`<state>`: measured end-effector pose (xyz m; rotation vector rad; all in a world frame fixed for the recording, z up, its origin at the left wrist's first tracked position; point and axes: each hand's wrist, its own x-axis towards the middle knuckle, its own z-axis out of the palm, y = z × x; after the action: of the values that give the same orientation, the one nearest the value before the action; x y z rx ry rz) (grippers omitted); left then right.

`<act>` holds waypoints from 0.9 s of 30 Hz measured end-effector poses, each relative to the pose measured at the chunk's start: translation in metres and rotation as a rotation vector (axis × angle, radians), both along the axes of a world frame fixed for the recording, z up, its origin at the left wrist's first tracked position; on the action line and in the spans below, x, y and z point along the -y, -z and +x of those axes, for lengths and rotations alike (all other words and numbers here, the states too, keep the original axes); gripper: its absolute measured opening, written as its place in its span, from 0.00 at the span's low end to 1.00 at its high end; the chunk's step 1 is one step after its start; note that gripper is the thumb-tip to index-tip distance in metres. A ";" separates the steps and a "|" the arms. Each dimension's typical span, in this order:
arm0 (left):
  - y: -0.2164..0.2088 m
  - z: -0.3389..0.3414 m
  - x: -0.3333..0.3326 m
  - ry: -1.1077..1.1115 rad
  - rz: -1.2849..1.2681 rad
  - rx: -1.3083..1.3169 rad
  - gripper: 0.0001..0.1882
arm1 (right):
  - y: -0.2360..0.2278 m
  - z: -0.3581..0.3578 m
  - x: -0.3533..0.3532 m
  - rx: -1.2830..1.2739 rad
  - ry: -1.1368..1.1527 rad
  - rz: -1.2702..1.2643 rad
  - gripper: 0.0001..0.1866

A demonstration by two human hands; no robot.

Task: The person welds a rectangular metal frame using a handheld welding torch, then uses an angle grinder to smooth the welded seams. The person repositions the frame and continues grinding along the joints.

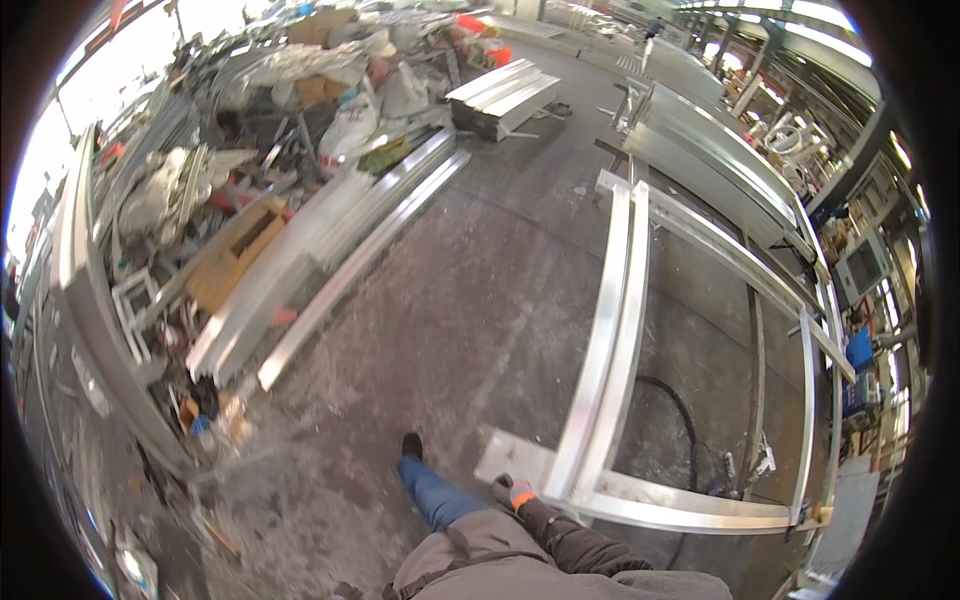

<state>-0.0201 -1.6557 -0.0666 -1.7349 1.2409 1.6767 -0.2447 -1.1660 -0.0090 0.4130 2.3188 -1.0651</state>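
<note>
My right hand [513, 491], in a dark glove with an orange cuff, hangs low in front of me, beside the near end of a flat grey plate [508, 455]. Its fingers are small and blurred, so I cannot make out whether they touch or grip anything. Just right of the hand, two long silvery metal profiles [605, 340] lie side by side on a bench-like frame and run away from me. The frame's near crossbar [690, 508] extends right from their near ends. My left hand is out of the picture.
On the left lies a bundle of long metal profiles [300, 260] beside a heap of scrap and bags [350, 130]. A stack of profiles [505, 95] sits farther off. A black hose [682, 405] curls under the frame. More long profiles [715, 160] lie at the far right.
</note>
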 end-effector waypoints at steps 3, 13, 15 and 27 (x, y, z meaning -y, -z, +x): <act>-0.006 -0.160 0.012 0.135 -0.059 -0.044 0.22 | 0.013 -0.073 0.039 0.137 0.164 -0.095 0.22; -0.029 -0.542 0.004 0.484 -0.101 -0.181 0.21 | -0.024 -0.318 0.042 0.154 0.470 -0.323 0.23; -0.024 -0.589 -0.003 0.550 -0.099 -0.166 0.20 | -0.011 -0.332 0.022 0.068 0.480 -0.211 0.20; 0.005 -0.958 0.006 0.980 -0.105 -0.109 0.19 | 0.065 -0.397 0.015 0.161 0.395 0.142 0.21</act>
<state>-0.9779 -1.6619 -0.0714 -0.7993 1.8288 1.1082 -0.6418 -1.1810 -0.0743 1.0066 2.2261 -1.0004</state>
